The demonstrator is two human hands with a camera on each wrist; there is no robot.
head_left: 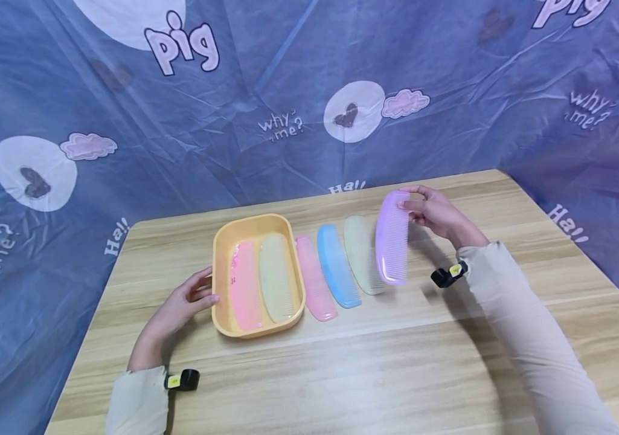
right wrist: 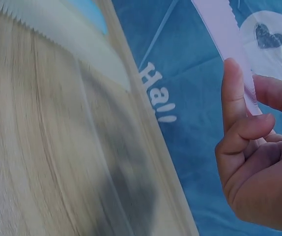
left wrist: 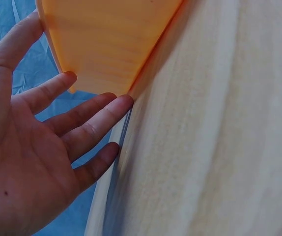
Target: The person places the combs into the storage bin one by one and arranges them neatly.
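Note:
My right hand (head_left: 436, 211) pinches a purple comb (head_left: 389, 241) near its far end, holding it up off the table. In the right wrist view the pinched comb (right wrist: 227, 37) is seen edge-on between thumb and finger. My left hand (head_left: 186, 302) touches the left side of a yellow tray (head_left: 218, 314); its fingers (left wrist: 94, 125) are spread and fairly straight against the tray's wall. Inside the tray lie a pink comb (head_left: 246, 290) and a pale green comb (head_left: 275, 281). To the right of it, a pink comb (head_left: 316, 281), a blue comb (head_left: 336, 269) and a pale green comb (head_left: 359, 251) lie in a row.
Everything stands on a wooden table (head_left: 342, 374) with rounded far corners. Behind its back edge hangs a blue printed cloth (head_left: 266, 78). Black wrist cameras (head_left: 447, 275) sit on both cuffs.

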